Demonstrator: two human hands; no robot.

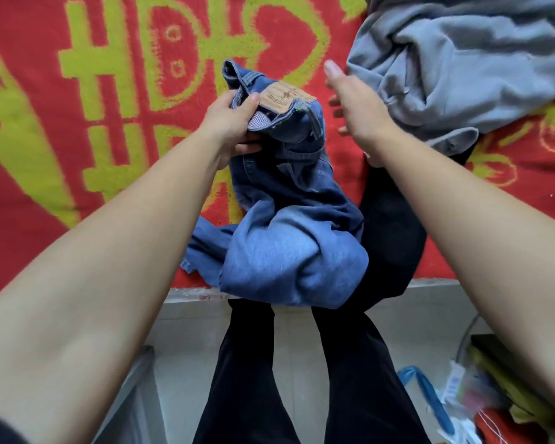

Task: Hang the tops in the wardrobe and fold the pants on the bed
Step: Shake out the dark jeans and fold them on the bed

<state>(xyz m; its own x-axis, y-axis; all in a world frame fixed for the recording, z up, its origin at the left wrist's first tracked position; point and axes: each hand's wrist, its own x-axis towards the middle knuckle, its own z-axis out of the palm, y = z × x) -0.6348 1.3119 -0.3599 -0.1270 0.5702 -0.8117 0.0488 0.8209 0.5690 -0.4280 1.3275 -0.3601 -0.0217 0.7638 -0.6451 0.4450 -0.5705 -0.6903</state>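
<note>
While the left hand (234,123) gripped the jeans (289,245) by the waistband, the right hand (356,104) hovered open just beside them, fingers straight, holding nothing. The jeans were bunched up at the edge of the bed (77,155), legs in a crumpled heap, so no fold made yet by the look of it. A dark garment (391,225) lay right next to them, draped over the edge, couldn't tell if it was pants. A grey top (462,59) sat rumpled on the bed, not hung. I'd say barely started, nearly everything left.

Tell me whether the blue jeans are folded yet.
Not folded: the jeans lie bunched in a heap, with the left hand gripping the waistband.
</note>
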